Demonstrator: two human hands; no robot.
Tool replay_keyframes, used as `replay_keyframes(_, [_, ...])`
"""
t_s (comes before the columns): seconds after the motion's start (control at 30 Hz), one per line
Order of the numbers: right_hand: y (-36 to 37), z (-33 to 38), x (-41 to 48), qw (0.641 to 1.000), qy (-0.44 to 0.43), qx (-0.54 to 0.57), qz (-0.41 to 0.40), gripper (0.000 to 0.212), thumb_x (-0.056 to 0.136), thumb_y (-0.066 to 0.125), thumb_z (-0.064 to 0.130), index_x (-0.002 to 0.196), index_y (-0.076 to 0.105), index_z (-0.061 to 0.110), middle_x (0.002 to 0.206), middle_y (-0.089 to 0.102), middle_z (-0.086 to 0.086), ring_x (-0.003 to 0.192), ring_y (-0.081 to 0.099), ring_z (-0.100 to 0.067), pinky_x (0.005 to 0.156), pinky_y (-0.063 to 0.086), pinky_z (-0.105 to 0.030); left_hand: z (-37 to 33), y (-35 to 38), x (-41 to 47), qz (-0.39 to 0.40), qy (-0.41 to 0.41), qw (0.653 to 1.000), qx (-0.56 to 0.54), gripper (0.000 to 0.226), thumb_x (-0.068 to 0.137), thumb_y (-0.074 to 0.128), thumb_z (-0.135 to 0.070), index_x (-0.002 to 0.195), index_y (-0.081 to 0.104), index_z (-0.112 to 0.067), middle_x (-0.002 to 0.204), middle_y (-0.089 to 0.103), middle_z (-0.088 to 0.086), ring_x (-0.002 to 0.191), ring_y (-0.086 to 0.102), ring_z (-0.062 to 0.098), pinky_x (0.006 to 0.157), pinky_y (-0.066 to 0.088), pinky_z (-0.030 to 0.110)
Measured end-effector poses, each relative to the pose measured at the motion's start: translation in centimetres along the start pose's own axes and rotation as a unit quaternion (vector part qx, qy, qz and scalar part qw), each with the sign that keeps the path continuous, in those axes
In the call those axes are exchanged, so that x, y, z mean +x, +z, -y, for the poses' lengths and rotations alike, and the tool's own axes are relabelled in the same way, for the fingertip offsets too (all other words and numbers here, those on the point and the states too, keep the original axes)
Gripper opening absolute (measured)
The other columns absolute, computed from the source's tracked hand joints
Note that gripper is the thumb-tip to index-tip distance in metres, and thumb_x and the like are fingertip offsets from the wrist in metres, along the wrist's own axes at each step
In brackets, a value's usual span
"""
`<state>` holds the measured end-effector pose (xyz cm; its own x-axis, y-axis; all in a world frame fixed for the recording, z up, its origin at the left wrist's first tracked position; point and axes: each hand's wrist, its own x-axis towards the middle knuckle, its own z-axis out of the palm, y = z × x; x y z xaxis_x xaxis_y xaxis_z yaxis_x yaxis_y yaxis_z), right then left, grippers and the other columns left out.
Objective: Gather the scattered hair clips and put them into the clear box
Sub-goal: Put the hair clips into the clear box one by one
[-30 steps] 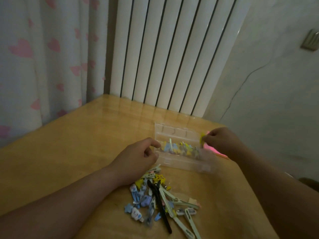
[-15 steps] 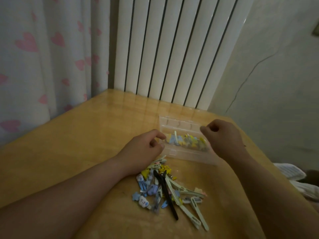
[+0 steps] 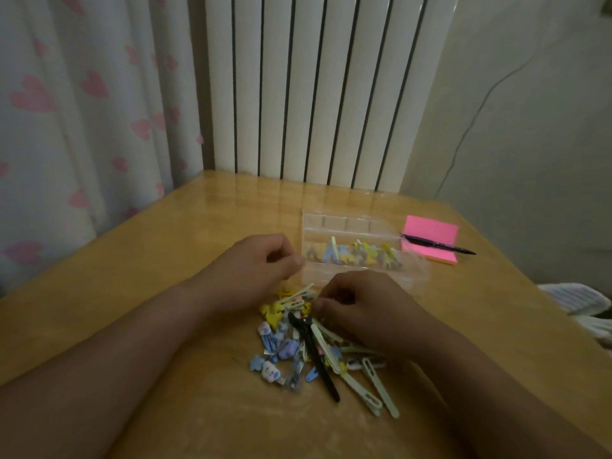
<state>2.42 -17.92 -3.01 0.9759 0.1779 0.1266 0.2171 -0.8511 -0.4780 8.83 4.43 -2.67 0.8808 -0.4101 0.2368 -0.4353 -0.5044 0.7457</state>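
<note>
The left hand (image 3: 255, 270) is staying curled; whether it is holding anything, I cannot tell. Over the hair clips (image 3: 308, 349), the right hand (image 3: 361, 309), back from the clear box (image 3: 390, 276), is curling down, its grip hidden. I think it is reaching for the next clip, and many are still waiting outside.

Both forearms (image 3: 132, 342), left hand (image 3: 255, 270) and right hand (image 3: 361, 309) appear bare in dim light.

Black pen (image 3: 437, 246) across pink notepad (image 3: 428, 228) (wooden table (image 3: 165, 260))
</note>
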Motion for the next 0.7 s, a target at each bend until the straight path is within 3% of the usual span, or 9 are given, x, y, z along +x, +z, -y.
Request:
replay_keyframes(0.13, [0.2,0.4,0.2,1.0,-0.003,-0.001,0.012,0.021,0.091,0.072,0.053,0.1,0.073,0.034,0.084,0.066,0.011,0.074,0.062,-0.004,0.065,0.05,-0.025,0.5,0.2,-0.3,0.125,0.026,0.987,0.094,0.019,0.094,0.073,-0.052,0.106,0.07,-0.037,0.099,0.065,-0.013,0.085,0.06,-0.002,0.072,0.047,0.019])
replay_keyframes(0.33, [-0.9,-0.6,0.1,0.982,0.035,0.182,0.048,0.009,0.095,0.076,0.027,0.095,0.071,0.019,0.076,0.072,0.001,0.062,0.064,-0.009,0.059,0.053,-0.025,0.8,0.1,-0.1,0.111,0.053,0.989,0.086,0.003,0.097,0.075,-0.033,0.097,0.073,-0.031,0.091,0.068,-0.01,0.079,0.06,0.0,0.069,0.046,0.018])
replay_keyframes(0.53, [-1.4,-0.9,0.0,0.97,0.041,0.232,0.057,0.006,0.098,0.073,0.024,0.096,0.074,0.018,0.081,0.075,-0.001,0.07,0.069,-0.01,0.069,0.056,-0.027,1.1,-0.3,0.2,0.086,0.035,0.994,0.06,0.006,0.099,0.07,-0.029,0.097,0.076,-0.032,0.095,0.073,-0.01,0.088,0.067,0.007,0.08,0.056,0.032])
replay_keyframes(0.7, [-0.9,-0.6,0.1,0.986,0.04,0.159,0.022,0.015,0.1,0.069,0.032,0.091,0.078,0.024,0.083,0.077,-0.002,0.072,0.072,-0.017,0.065,0.057,-0.029,0.8,-0.3,-0.4,0.133,0.052,0.981,0.13,0.01,0.097,0.073,-0.042,0.104,0.074,-0.035,0.101,0.062,-0.016,0.09,0.056,-0.007,0.075,0.044,0.013])
